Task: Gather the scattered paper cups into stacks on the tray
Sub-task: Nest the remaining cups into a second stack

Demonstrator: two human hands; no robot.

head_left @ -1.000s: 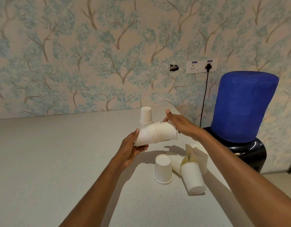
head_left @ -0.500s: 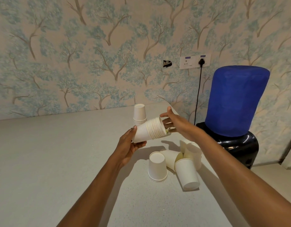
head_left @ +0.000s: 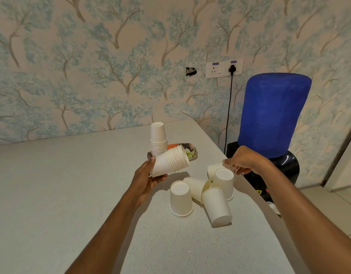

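Observation:
My left hand point(head_left: 146, 179) holds a tilted stack of white paper cups point(head_left: 170, 163) above the grey table, rims pointing right. Behind it an upside-down cup stack point(head_left: 158, 139) stands on a patterned tray point(head_left: 191, 152), which is mostly hidden. My right hand point(head_left: 242, 161) hovers over a lying cup point(head_left: 213, 169) at the table's right edge, fingers curled; I cannot tell whether it touches it. Loose cups lie between my arms: one upside down point(head_left: 180, 198), one tipped over point(head_left: 218, 206), one lying on its side point(head_left: 196, 186) and another upside down point(head_left: 225, 181).
The grey table point(head_left: 71, 194) ends at its right edge near my right forearm. A blue-covered water dispenser point(head_left: 273, 115) stands just beyond that edge, plugged into a wall socket point(head_left: 224, 68). The patterned wall runs along the table's far side.
My right hand has left the held stack and moved right and down over the cup near the table edge. The left hand keeps the stack, now lower. The tray has come into sight.

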